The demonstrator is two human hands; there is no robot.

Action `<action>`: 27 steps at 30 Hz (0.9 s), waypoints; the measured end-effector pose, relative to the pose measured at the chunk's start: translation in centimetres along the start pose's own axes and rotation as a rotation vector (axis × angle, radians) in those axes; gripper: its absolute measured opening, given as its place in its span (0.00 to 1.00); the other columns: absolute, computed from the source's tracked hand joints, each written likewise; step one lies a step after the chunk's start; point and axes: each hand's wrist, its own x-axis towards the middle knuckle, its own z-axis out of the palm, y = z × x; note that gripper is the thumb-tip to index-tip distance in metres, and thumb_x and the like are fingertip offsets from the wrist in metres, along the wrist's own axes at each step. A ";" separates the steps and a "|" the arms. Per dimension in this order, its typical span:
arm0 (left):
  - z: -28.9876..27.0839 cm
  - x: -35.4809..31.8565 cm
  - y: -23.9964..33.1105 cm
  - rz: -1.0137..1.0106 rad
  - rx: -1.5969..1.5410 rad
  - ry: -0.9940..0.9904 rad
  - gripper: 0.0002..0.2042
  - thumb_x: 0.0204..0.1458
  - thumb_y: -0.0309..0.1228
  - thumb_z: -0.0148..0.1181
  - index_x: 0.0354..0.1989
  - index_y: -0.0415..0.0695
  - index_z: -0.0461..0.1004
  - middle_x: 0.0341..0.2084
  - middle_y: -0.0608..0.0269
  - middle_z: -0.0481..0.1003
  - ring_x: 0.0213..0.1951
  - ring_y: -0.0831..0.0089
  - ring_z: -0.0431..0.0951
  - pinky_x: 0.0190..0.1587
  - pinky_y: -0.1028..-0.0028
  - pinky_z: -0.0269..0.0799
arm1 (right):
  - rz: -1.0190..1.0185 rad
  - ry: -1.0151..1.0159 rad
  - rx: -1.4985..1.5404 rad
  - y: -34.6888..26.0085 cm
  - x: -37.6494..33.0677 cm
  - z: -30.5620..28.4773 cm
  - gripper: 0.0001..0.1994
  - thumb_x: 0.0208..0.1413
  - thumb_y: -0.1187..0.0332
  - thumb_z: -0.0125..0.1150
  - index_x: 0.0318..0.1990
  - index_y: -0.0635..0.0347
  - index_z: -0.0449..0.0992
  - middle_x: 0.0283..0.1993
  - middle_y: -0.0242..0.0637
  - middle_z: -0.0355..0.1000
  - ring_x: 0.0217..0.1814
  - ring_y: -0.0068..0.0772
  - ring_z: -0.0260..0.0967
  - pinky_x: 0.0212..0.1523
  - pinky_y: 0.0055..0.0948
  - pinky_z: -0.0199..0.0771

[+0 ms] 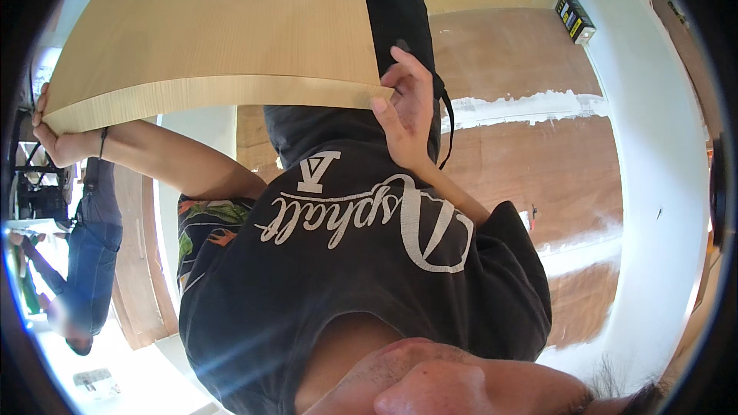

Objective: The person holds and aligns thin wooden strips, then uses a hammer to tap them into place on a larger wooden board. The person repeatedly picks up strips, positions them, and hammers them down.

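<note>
At the far left, a co-worker in blue trousers [96,246] stands well apart from the wearer's hands, too small and glare-washed for me to tell what their hands are doing. Next comes the wearer's left hand [55,137], a dark band [103,143] around its wrist, wrapped about the near left corner of a pale wood-grain panel [223,23]. Its fingers curl up along the side edge and the palm backs the corner, though the far side of that hold is hidden. The panel spans the space before the waist, its banded near edge turned toward the black T-shirt [346,284], and covers much of the legs. At its near right corner the right hand [407,100] holds in a narrow pinch: the thumb lies at the near edge, the bent fingers at the side, the corner between them. Gripping opposite corners probably keeps so broad a piece steady and shares its weight. Beyond, on the right, a brown board wall [523,169] bears smears of white filler [530,110].
</note>
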 end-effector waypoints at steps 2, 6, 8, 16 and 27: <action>0.1 0.3 -0.1 -0.019 -0.091 -0.004 0.08 0.47 0.30 0.47 0.26 0.40 0.72 0.27 0.44 0.75 0.40 0.49 0.76 0.53 0.50 0.71 | 0.173 -0.102 0.180 0.1 -0.1 0.2 0.32 0.57 0.72 0.66 0.68 0.61 0.59 0.56 0.37 0.64 0.51 0.24 0.65 0.50 0.24 0.69; 0.2 0.5 0.0 -0.032 -0.078 0.018 0.08 0.47 0.29 0.47 0.25 0.40 0.73 0.26 0.44 0.75 0.38 0.49 0.77 0.52 0.49 0.72 | 0.194 -0.132 0.321 0.2 0.4 0.8 0.29 0.59 0.75 0.65 0.67 0.65 0.61 0.58 0.38 0.68 0.55 0.25 0.67 0.55 0.26 0.69; 0.1 0.5 0.3 -0.030 -0.030 0.035 0.09 0.47 0.29 0.47 0.26 0.39 0.73 0.27 0.45 0.76 0.39 0.48 0.77 0.53 0.49 0.71 | 0.146 -0.123 0.284 0.2 0.6 1.1 0.28 0.58 0.76 0.65 0.66 0.65 0.63 0.59 0.39 0.69 0.57 0.26 0.67 0.56 0.26 0.69; -0.8 1.5 1.3 -0.152 -0.150 -0.055 0.12 0.52 0.33 0.46 0.26 0.42 0.76 0.30 0.49 0.77 0.43 0.49 0.77 0.54 0.49 0.70 | 0.055 -0.085 0.237 0.1 0.5 1.2 0.23 0.56 0.77 0.67 0.59 0.67 0.71 0.57 0.41 0.73 0.54 0.25 0.71 0.54 0.25 0.71; 0.7 0.3 1.8 -0.127 0.016 0.019 0.14 0.56 0.39 0.46 0.26 0.44 0.72 0.30 0.51 0.75 0.45 0.55 0.77 0.53 0.53 0.71 | 0.098 -0.059 0.241 -0.2 1.0 1.3 0.18 0.56 0.77 0.67 0.54 0.66 0.75 0.53 0.40 0.77 0.49 0.24 0.74 0.49 0.23 0.74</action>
